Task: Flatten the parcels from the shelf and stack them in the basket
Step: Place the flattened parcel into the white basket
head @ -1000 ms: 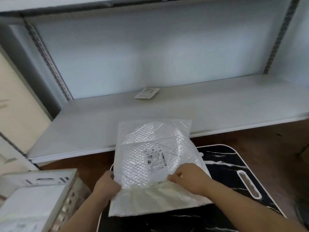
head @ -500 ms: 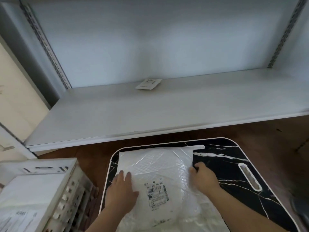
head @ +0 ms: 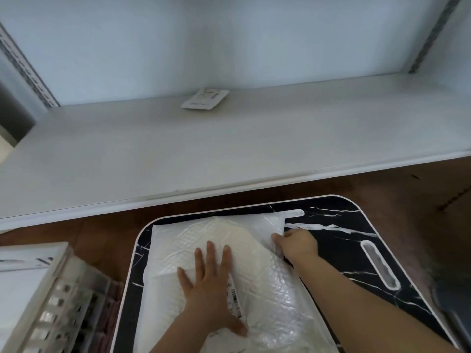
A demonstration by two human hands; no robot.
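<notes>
A white bubble-wrap padded parcel [head: 204, 253] lies flat on a black marble-patterned counter [head: 339, 225] with a thin white rim and rounded corners, covering most of its left and middle part. The left hand [head: 210, 284] lies palm down on the middle of the parcel, fingers straight and spread, pressing the plastic; its thumb reaches toward a printed shipping label [head: 234, 299] with a barcode (only a strip of the label shows beside the hand). The right hand [head: 297, 244] is at the parcel's right edge near the far corner, fingers curled round that edge and gripping it. The plastic is crinkled and glossy on the near right side and smoother on the far left.

An oval white-edged handle slot [head: 379, 266] is cut through the counter well to the right of the parcel. Left of the counter stands a white slotted plastic basket [head: 54, 296], with flat white parcels [head: 17, 289] already lying in it. Behind the counter, across a strip of brown wooden floor [head: 382, 184], runs a long white shelf [head: 229, 154], and on it near the back wall lies a small white packet [head: 205, 98] with dark print, too small to read.
</notes>
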